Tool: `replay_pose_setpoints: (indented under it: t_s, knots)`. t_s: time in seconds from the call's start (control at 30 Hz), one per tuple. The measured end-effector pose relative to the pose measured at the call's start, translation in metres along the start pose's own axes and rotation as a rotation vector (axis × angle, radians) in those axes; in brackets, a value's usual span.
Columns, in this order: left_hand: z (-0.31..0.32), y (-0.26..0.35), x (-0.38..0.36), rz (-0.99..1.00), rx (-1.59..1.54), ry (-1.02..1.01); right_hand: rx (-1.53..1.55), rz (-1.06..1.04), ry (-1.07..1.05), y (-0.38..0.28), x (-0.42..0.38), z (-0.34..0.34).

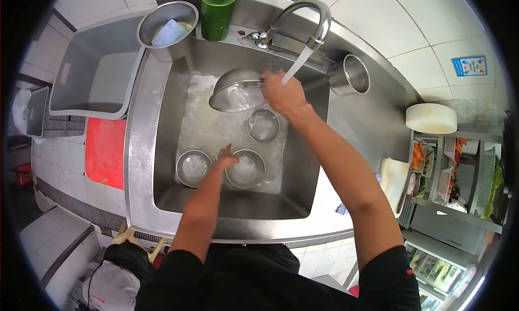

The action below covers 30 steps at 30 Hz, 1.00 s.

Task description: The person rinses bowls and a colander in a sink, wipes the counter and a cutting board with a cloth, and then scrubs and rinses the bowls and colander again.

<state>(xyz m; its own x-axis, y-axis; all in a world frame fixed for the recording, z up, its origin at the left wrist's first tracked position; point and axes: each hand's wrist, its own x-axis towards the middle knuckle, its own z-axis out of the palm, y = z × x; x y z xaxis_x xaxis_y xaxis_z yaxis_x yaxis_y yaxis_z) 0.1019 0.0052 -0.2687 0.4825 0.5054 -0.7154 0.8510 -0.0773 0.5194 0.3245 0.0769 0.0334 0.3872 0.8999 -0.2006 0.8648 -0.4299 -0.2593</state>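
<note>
Water runs from the curved faucet [319, 32] onto my right hand [284, 92], whose fingers close on the rim of a large metal bowl [224, 95]. The bowl is tilted, its inside facing me, at the upper middle of the steel sink [300, 149]. My left hand [227, 157] is low in the sink, at the left rim of a round metal bowl [246, 169]; its fingers are partly hidden. Another small bowl [194, 169] sits to its left, and a third [263, 126] lies just below the large one.
A grey tub [92, 73] stands left of the sink, with a red board [105, 151] below it. A metal pot with a cloth [168, 32] and a green bottle [217, 14] stand along the back. A steel container [350, 76] is at the right.
</note>
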Motion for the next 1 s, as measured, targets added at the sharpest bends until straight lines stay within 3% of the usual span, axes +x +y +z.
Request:
replay_pose_setpoints:
  t_s: [0.07, 0.1, 0.2, 0.33, 0.4, 0.53, 0.67, 0.77, 0.83, 0.87, 0.93, 0.97, 1.0]
  knots:
    - [0.021, -0.003, -0.014, -0.149, 0.058, 0.023, -0.025, -0.088, 0.002, -0.007, -0.017, -0.013]
    - [0.023, -0.003, -0.01, -0.145, 0.057, 0.022, -0.049, -0.175, 0.008, -0.01, -0.024, -0.022]
    - [0.016, 0.008, -0.006, -0.086, 0.203, -0.149, -0.113, -0.176, -0.057, -0.013, -0.034, -0.035]
    - [-0.063, 0.055, 0.0, 0.112, 0.426, 0.179, -0.168, -0.34, 0.098, -0.014, -0.048, -0.036]
    - [-0.079, 0.052, 0.027, 0.396, 0.247, 0.499, -0.183, -0.447, 0.23, -0.019, -0.052, -0.036]
    - [-0.145, 0.104, 0.007, 0.426, 0.347, 0.445, -0.255, -0.474, 0.225, -0.027, -0.055, -0.054]
    - [-0.174, 0.122, -0.039, 0.438, -0.002, 0.567, -0.272, -0.287, 0.319, -0.014, -0.044, -0.058]
    - [-0.182, 0.123, -0.062, 0.587, 0.005, 0.705, -0.306, -0.201, 0.263, 0.0, -0.033, -0.046]
    - [-0.198, 0.141, -0.091, 0.854, 0.278, 0.933, -0.302, -0.195, 0.209, -0.001, -0.03, -0.042]
    - [-0.204, 0.147, -0.095, 0.852, 0.28, 0.933, -0.349, -0.257, 0.124, -0.006, -0.028, -0.04]
    - [-0.217, 0.156, -0.091, 1.042, 0.289, 0.729, -0.395, -0.328, 0.037, -0.008, -0.022, -0.033]
    - [-0.22, 0.155, -0.08, 0.995, 0.108, 0.54, -0.379, -0.406, 0.018, -0.007, -0.017, -0.028]
    - [-0.219, 0.153, -0.073, 0.993, 0.107, 0.542, -0.362, -0.482, -0.001, -0.005, -0.013, -0.026]
